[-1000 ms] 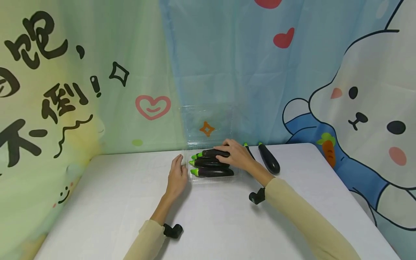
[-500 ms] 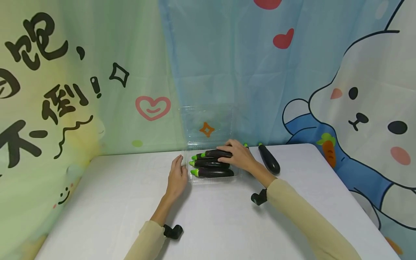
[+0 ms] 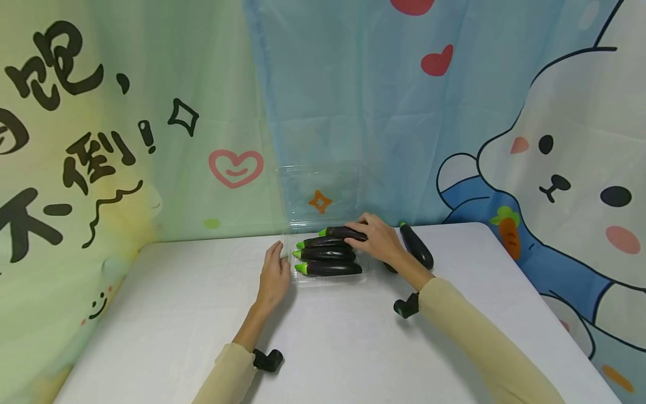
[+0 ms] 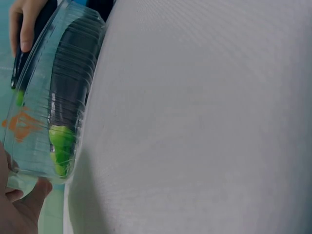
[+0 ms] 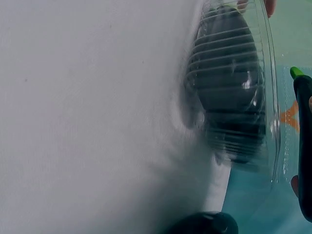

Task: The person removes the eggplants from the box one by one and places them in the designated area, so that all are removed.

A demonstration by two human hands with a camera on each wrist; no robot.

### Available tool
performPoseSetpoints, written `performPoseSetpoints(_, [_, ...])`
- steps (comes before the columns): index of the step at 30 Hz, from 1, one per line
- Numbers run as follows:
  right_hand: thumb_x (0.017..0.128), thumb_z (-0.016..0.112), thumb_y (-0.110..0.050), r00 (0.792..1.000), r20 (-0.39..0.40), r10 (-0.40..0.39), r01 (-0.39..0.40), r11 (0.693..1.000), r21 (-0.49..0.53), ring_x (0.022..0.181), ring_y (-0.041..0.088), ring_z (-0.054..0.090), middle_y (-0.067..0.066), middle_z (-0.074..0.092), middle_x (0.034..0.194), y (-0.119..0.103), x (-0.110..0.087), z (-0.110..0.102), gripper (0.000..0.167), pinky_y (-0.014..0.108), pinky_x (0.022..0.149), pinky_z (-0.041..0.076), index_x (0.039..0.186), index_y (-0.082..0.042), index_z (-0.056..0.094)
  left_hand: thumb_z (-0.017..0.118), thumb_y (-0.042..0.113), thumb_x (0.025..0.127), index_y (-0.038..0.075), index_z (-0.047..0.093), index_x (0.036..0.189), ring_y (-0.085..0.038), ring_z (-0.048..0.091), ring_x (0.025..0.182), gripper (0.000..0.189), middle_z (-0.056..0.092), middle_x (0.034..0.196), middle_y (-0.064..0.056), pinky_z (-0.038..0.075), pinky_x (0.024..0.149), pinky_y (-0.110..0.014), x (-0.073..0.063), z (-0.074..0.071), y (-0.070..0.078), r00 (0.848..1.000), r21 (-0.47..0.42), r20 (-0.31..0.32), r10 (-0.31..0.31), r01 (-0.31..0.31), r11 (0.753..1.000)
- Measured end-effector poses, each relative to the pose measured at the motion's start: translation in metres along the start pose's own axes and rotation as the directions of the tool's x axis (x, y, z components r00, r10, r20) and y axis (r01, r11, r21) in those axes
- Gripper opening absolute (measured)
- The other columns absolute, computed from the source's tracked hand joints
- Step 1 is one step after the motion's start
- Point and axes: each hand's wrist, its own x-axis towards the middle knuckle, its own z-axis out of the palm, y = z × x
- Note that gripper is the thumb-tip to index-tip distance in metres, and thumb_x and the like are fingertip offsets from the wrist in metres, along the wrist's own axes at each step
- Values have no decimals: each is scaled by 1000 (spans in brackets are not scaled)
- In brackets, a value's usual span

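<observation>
Nearby, loose eggplant (image 3: 417,246), upright clear lid (image 3: 321,193)

I count five toy eggplants on my head view: three lying in the clear clamshell box (image 3: 298,278), a fourth eggplant (image 3: 345,232) held just above them, and a fifth eggplant (image 3: 416,247) loose on the table (image 3: 151,314) to the right. There may be a sixth behind the right hand (image 3: 379,241), but it is mostly hidden. One box, one table. Two hands, the left hand (image 3: 275,276) included, and two wrist cameras.
</observation>
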Motion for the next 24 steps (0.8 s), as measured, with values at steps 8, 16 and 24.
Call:
performPoseSetpoints(8, [82,75,-36,996,-86,-9,6,999,-41,68,16,50,7,59,89,10,-9,-2,38,25,49,38,116,-19,73,40,9,99,-7,40,143,-33,46,135,47,39,150,-17,40,108,-48,0,0,0,1000,4,4,-12,12,1000])
performPoseSetpoints(16, [80,77,-33,990,-137,-32,25,999,-46,63,15,46,8,59,86,19,-17,-7,41,25,47,35,117,-15,72,40,10,99,-6,40,143,-32,45,135,47,39,150,-16,40,110,-48,1,1,1,1000,-8,13,-17,17,1000])
performPoseSetpoints(24, [73,81,-34,993,-98,72,-76,996,-38,72,21,52,12,61,95,30,-22,-20,54,30,53,43,121,-13,69,40,9,99,-7,40,143,-33,45,135,47,39,150,-17,39,110,-49,1,0,1,1000,-6,13,-17,17,1000])
